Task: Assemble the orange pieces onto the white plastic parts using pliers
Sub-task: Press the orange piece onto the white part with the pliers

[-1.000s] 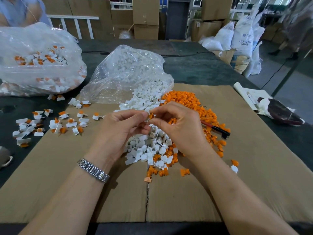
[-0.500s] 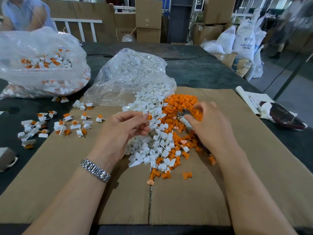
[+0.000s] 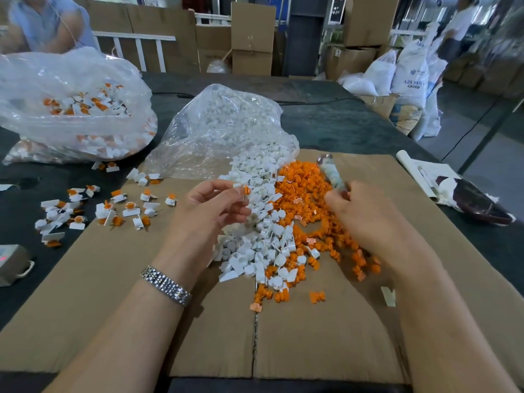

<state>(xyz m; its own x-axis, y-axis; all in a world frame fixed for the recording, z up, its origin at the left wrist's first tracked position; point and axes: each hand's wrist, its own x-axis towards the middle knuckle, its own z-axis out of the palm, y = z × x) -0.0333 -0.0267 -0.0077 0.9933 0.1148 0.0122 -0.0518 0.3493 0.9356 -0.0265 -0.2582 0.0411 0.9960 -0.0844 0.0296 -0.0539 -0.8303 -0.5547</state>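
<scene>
Left hand (image 3: pixel 218 205) pinches a white part with an orange piece (image 3: pixel 246 190) in its fingers; right hand (image 3: pixel 365 214) grips the blurred pliers (image 3: pixel 331 173) over the orange pile (image 3: pixel 309 199).

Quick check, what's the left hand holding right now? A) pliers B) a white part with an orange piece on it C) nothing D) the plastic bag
B: the left hand pinches a white part with an orange piece at its tip, above the pile; the blurred pliers are in the right hand.
</scene>
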